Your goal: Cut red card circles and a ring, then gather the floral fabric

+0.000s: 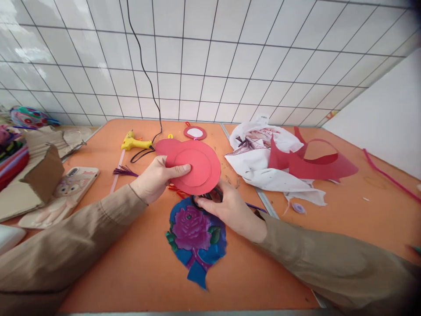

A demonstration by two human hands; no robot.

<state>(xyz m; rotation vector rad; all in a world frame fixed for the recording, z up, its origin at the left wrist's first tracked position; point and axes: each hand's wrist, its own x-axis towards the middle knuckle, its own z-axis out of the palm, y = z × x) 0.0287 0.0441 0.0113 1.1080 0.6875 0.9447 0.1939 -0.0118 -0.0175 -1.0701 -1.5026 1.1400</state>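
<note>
My left hand (156, 177) pinches round red card discs (200, 164), thumb on top, above the middle of the table. A smaller disc lies over a larger one, and another red rounded piece (167, 145) shows behind them. In my right hand (232, 206) are scissors with black handles (215, 195), close under the discs' lower edge; their blades are hidden. Below my hands lies a blue cut-out with a purple flower (190, 228). Red scraps (177, 191) show between the discs and this cut-out.
A yellow glue gun (134, 141) with a black cord lies at back left, near a purple tassel (125, 171). At left are a phone (74, 186) and cardboard (33, 180). Right hold a white plastic bag (256, 166), cut red card (315, 169) and a ribbon roll (298, 208).
</note>
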